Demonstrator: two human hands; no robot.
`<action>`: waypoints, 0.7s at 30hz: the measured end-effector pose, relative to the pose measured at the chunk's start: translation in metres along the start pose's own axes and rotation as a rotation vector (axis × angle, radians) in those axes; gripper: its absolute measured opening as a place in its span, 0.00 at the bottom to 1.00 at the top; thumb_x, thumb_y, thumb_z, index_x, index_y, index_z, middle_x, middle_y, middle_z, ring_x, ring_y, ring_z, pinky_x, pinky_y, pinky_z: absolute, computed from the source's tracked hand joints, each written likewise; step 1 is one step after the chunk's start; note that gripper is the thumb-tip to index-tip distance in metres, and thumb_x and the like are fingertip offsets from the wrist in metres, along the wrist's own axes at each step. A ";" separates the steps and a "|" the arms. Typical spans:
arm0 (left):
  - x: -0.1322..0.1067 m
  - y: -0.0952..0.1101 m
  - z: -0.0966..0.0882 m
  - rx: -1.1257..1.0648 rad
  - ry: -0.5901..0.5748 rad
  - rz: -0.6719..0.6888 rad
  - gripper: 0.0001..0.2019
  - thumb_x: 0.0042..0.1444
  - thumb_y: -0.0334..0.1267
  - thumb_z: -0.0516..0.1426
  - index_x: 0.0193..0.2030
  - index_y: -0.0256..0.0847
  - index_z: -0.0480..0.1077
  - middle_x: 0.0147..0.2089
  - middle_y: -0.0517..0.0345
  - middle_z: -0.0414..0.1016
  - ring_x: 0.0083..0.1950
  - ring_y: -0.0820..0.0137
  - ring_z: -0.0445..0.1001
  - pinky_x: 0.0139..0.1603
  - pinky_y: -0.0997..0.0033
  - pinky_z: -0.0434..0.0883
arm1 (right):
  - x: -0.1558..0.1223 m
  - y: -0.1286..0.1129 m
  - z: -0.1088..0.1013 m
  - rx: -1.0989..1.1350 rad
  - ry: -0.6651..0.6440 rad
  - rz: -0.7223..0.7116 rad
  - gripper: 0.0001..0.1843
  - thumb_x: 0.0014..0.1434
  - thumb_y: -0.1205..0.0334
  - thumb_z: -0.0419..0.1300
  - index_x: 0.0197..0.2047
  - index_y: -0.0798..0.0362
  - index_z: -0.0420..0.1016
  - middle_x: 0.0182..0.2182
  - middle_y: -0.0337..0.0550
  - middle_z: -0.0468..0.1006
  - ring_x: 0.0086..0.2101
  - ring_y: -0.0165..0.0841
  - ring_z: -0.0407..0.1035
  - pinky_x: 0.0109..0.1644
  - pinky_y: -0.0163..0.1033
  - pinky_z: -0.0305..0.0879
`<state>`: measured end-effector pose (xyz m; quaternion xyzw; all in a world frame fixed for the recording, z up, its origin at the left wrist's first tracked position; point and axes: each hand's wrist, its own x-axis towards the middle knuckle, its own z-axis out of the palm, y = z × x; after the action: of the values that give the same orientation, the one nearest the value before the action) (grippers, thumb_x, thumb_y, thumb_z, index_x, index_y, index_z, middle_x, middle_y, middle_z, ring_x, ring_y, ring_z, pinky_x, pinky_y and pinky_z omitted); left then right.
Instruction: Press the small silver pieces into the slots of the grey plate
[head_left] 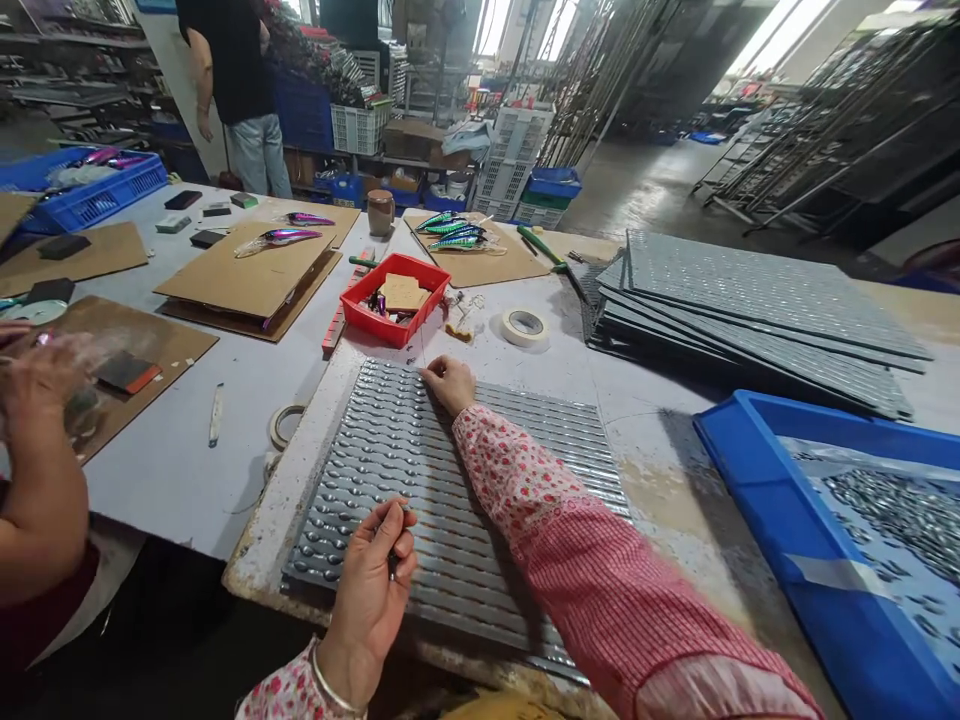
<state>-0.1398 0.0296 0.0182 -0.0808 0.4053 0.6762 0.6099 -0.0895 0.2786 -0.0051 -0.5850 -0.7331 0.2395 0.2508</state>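
Note:
A grey ridged board lies flat in front of me. Small shiny drop-shaped pieces sit in rows along its left part, while bare ridges run across the right part. My right hand reaches to the board's far edge, thumb and fingers pinched down beside the last filled column; whatever is between the fingertips is hidden. Over the near left of the board my left hand is raised, palm up, fingers curled in. A small dark, shiny piece shows in its fingers, and a tiny glint at the thumb tip.
At right, a blue bin holds many small shiny pieces; behind it are stacked grey boards. Beyond my board stand a red tray, a tape roll and fishing lures on cardboard. A co-worker's hands move at left.

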 end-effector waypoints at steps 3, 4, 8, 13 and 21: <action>-0.008 0.000 -0.005 -0.029 -0.004 -0.013 0.12 0.37 0.34 0.68 0.31 0.34 0.73 0.28 0.58 0.71 0.21 0.85 0.58 0.16 0.87 0.55 | -0.046 0.000 -0.023 0.155 -0.141 -0.190 0.05 0.54 0.61 0.58 0.32 0.53 0.73 0.32 0.40 0.75 0.36 0.30 0.66 0.42 0.36 0.60; -0.011 -0.001 -0.007 -0.038 -0.011 -0.023 0.12 0.38 0.34 0.67 0.30 0.34 0.73 0.28 0.58 0.70 0.21 0.85 0.58 0.16 0.87 0.55 | -0.067 0.000 -0.032 0.277 -0.248 -0.316 0.05 0.55 0.61 0.59 0.32 0.54 0.73 0.30 0.39 0.74 0.33 0.29 0.66 0.39 0.34 0.61; -0.022 -0.009 -0.016 -0.057 -0.038 -0.090 0.11 0.37 0.32 0.68 0.29 0.34 0.73 0.26 0.60 0.68 0.20 0.86 0.56 0.15 0.88 0.54 | -0.155 0.004 -0.060 0.635 -0.596 -0.656 0.07 0.54 0.59 0.62 0.36 0.53 0.73 0.31 0.41 0.74 0.33 0.30 0.66 0.38 0.36 0.62; -0.037 -0.025 -0.028 -0.016 -0.109 -0.182 0.10 0.38 0.31 0.67 0.30 0.35 0.74 0.27 0.61 0.68 0.20 0.86 0.56 0.15 0.87 0.53 | -0.217 0.015 -0.058 0.726 -0.469 -0.519 0.06 0.56 0.58 0.61 0.34 0.52 0.71 0.28 0.39 0.71 0.30 0.29 0.64 0.33 0.35 0.60; -0.061 -0.028 -0.056 0.145 -0.079 -0.223 0.11 0.50 0.35 0.60 0.40 0.33 0.73 0.32 0.55 0.69 0.25 0.81 0.61 0.20 0.84 0.58 | -0.243 0.027 -0.055 0.661 -0.463 -0.257 0.08 0.60 0.58 0.55 0.34 0.53 0.68 0.30 0.41 0.74 0.30 0.29 0.67 0.34 0.35 0.63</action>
<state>-0.1213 -0.0552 0.0060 -0.0543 0.4169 0.5759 0.7011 0.0119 0.0497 -0.0019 -0.3074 -0.7208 0.5538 0.2815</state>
